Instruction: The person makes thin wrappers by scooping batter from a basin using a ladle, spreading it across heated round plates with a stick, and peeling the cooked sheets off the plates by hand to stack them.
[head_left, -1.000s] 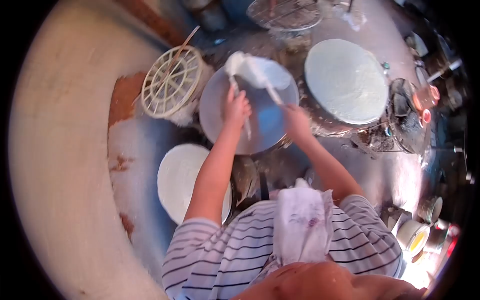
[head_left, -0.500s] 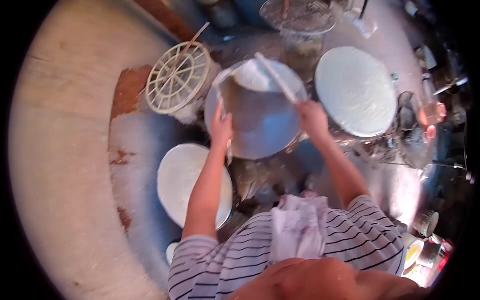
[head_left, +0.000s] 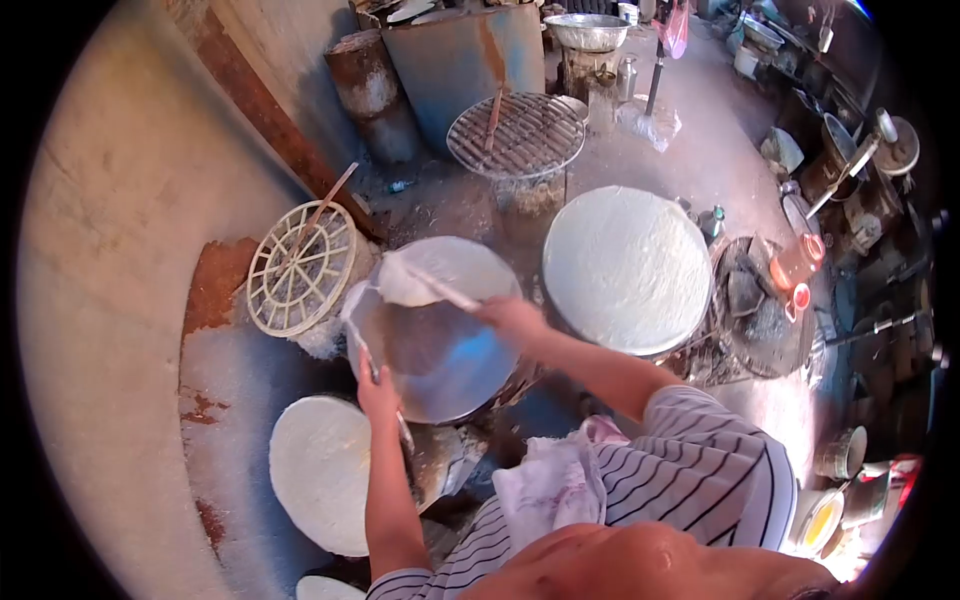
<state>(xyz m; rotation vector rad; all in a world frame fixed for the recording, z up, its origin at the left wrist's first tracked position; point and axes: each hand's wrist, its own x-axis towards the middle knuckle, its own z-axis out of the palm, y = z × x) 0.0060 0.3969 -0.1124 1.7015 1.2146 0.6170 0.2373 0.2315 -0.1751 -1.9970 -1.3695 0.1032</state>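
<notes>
My right hand is closed around a pale wooden stick, above the right side of a large round metal griddle. The stick's far end lies against a white, dough-like sheet at the back left of the griddle. My left hand grips a long thin strip by the griddle's left rim; whether it is a stick or a blade I cannot tell. Bare dark metal shows over the middle and front of the griddle.
White-coated round discs lie to the right and front left. A pale spoked lid with a stick across it leans at left. Behind stand a round grate, a rusty drum and a metal bowl. An orange jug is at right.
My view has tilted up, showing more of the back of the room. My right hand and its stick have moved left over the griddle, and the white sheet has shifted toward the left rim.
</notes>
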